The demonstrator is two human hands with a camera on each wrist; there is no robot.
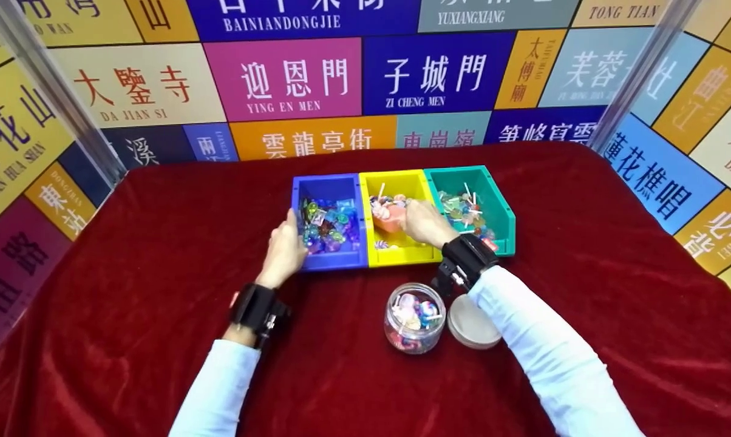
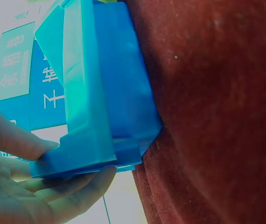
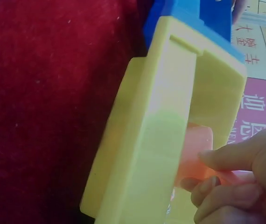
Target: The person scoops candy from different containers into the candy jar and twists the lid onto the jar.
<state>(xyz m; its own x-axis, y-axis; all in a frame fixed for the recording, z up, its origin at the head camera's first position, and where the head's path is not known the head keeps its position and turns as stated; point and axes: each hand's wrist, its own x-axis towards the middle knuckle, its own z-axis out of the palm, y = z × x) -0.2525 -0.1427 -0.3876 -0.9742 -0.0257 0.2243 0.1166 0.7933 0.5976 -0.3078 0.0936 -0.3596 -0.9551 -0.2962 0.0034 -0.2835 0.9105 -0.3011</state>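
My left hand [image 1: 283, 250] grips the left side wall of the blue bin [image 1: 335, 261], thumb on one face and fingers on the other in the left wrist view. Wrapped candies in blue and green tones [image 1: 326, 227] lie in that bin. Over the yellow bin [image 1: 402, 257], my right hand [image 1: 426, 222] holds a pink scoop [image 3: 196, 144] by its handle. Lollipops and swirled candies [image 1: 385, 209] sit at the scoop. The right wrist view shows the thumb pressed on the scoop, with the other fingers curled under; the bin's front wall hides part of it.
A green bin [image 1: 504, 215] with more candies joins the yellow bin on the right. Nearer me stands a clear open jar [image 1: 415, 343] holding lollipops, its round lid [image 1: 473, 326] lying beside it, partly under my right forearm. Dark red cloth [image 1: 159, 273] covers the table.
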